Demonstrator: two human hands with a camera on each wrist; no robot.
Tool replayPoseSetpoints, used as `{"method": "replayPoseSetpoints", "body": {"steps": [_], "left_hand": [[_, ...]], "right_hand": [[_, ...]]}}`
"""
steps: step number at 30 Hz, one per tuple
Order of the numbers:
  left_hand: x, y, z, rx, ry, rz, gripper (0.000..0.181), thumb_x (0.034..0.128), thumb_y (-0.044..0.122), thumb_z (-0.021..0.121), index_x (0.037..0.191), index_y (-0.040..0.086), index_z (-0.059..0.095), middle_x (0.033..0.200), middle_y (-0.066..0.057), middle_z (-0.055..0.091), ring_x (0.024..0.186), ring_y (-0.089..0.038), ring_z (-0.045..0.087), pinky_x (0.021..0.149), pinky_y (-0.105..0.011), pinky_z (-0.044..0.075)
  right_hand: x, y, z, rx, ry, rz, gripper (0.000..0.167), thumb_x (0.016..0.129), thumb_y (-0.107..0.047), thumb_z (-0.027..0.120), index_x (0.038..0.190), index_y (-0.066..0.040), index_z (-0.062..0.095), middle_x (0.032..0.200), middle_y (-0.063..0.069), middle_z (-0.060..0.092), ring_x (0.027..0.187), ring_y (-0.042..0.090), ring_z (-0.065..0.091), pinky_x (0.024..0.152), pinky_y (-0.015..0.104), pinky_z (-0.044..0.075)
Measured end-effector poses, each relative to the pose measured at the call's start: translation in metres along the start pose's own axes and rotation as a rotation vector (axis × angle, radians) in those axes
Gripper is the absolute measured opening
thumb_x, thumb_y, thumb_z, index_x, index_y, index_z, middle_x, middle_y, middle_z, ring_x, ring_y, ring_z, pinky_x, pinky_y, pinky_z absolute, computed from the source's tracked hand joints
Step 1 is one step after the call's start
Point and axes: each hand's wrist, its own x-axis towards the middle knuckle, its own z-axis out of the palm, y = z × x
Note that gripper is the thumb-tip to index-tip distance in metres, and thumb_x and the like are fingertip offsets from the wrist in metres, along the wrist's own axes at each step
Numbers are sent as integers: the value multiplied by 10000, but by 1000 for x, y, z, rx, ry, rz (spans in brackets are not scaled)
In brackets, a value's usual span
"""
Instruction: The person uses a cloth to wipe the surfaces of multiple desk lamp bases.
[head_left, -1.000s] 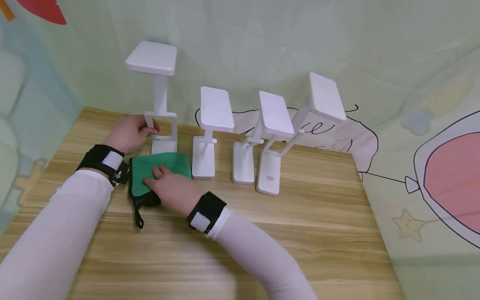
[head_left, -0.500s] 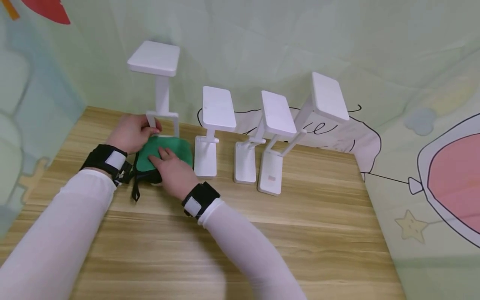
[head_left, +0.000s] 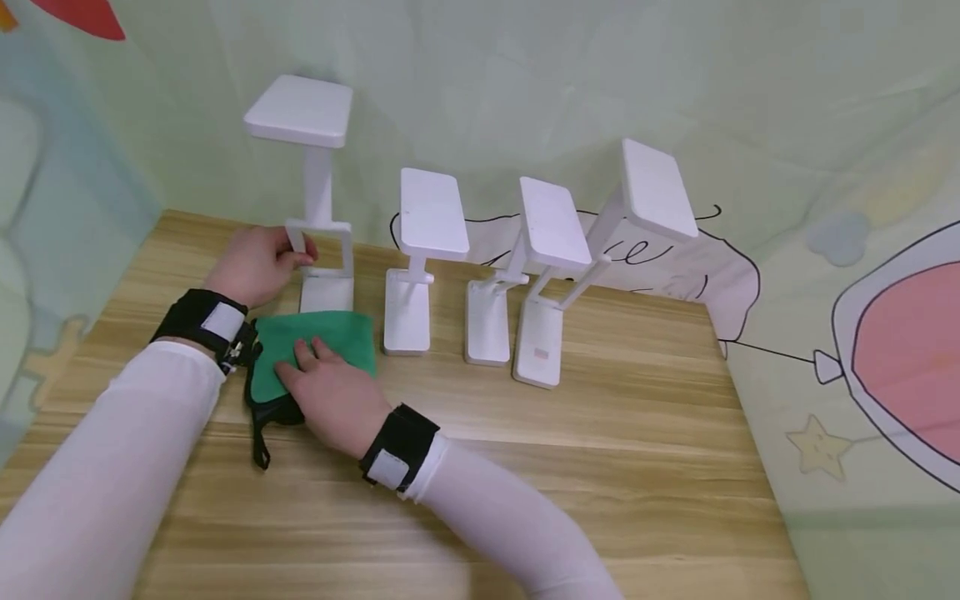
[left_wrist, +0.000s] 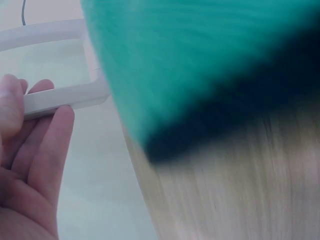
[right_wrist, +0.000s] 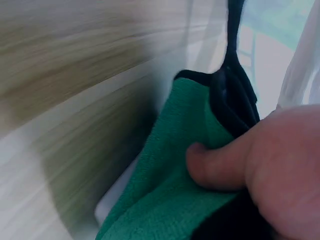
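In the head view my left hand (head_left: 251, 265) pinches one post of the frame of the leftmost white desk lamp (head_left: 327, 292). The left wrist view shows the thumb and fingertips on either side of that white bar (left_wrist: 65, 99). My right hand (head_left: 339, 400) presses on a green cloth (head_left: 273, 350) with black edging and a hanging loop, its visible fingers fairly straight. The cloth covers the front of the lamp's base. In the right wrist view my thumb (right_wrist: 220, 162) lies on the cloth, and a white corner (right_wrist: 117, 192) shows beneath it.
To the right stand three more white desk lamps: one (head_left: 433, 212) nearest the cloth, another (head_left: 553, 221) in the middle, and a taller one (head_left: 658, 187) at the far end. A printed fabric backdrop (head_left: 480, 100) rises behind the wooden table (head_left: 637, 467).
My right hand slid the cloth away from me up the lamp's base, then drew it back towards me. The left hand keeps its hold on the lamp's post.
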Motion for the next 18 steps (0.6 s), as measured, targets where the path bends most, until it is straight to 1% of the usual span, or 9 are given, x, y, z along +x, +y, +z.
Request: {"method": "replayPoseSetpoints", "body": {"steps": [3,5,8,10,11,14,16,18], "left_hand": [[0,-1,-1,9,-8,-15,144,1073,122,662,1077,6,747,1028,-241,748,998,-421,688,912,-565,494],[0,1,-1,3,-19,-32,155,1083,126,647,1097,6,744,1050,-243,745,1001,-412,679,912,-559,489],[1,2,-1,0,-33,-45,173,1094,130,628,1122,4,744,1076,-248,747,1002,-402,675,899,-547,482],[2,2,0,-2,-38,-44,184,1098,138,624,1125,2,744,1071,-244,750,984,-396,673,879,-535,477],[2,3,0,-4,-40,-43,186,1097,141,627,1123,0,746,1066,-242,751,986,-394,676,882,-532,479],[1,1,1,-5,-41,-38,184,1094,145,635,1114,0,747,1037,-234,749,927,-374,663,830,-501,469],[0,-1,1,-3,-37,-32,175,1091,139,640,1110,2,747,1032,-232,747,890,-357,650,797,-477,457],[-1,-1,1,0,-36,-30,166,1088,129,642,1106,3,748,1032,-235,746,883,-354,651,783,-478,454]], "right_hand": [[14,3,0,14,-2,-23,502,1063,-156,640,1559,-196,567,1580,79,535,1472,256,475,1151,293,419],[24,9,0,44,5,-13,525,1054,-139,645,1569,-193,556,1594,72,524,1486,256,458,1162,291,405],[37,20,3,69,24,34,541,1062,-112,631,1589,-193,534,1636,62,484,1520,243,420,1182,282,376],[41,26,5,84,34,77,550,1069,-101,624,1600,-195,519,1655,66,459,1534,238,401,1187,283,370],[42,29,7,83,38,96,549,1074,-103,620,1604,-196,512,1659,68,454,1537,237,398,1185,281,372],[39,30,10,78,43,139,536,1090,-109,607,1609,-193,504,1657,77,456,1534,242,404,1176,290,389],[33,26,11,66,37,153,521,1098,-121,598,1606,-190,507,1649,81,466,1528,247,416,1170,298,400],[25,20,10,48,22,154,513,1097,-136,605,1600,-189,515,1641,81,478,1517,251,433,1164,303,409]]}}
